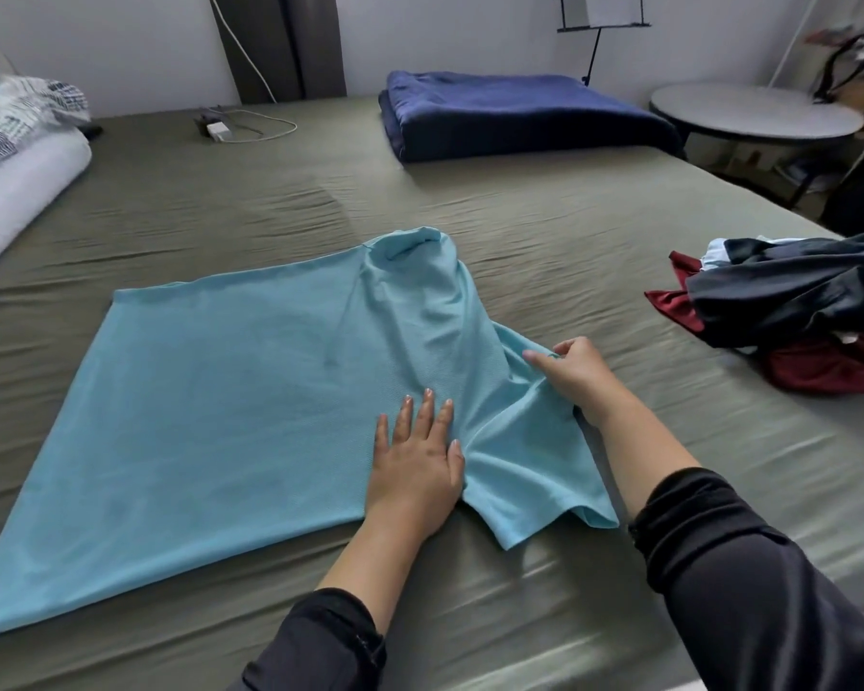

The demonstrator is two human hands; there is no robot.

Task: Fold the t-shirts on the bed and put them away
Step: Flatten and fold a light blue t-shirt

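Far left edge of the bed: white pillow with a patterned cloth bunched above it. Far edge, left of middle: white charger with looped cable. Light-blue t-shirt spread flat over the near-left part of the grey-green sheet, hem toward the left edge, collar end rumpled near the middle of the bed. Left hand lies flat on the shirt beside the near sleeve, fingers straight and slightly spread, pressing the fabric down. Right hand just right of it, thumb and fingers pinching a fold of the shirt at the shoulder. Folded navy blanket at the far edge, right of middle. Heap of unfolded shirts, dark navy and maroon, at the right edge. Round grey table beyond the far-right corner.
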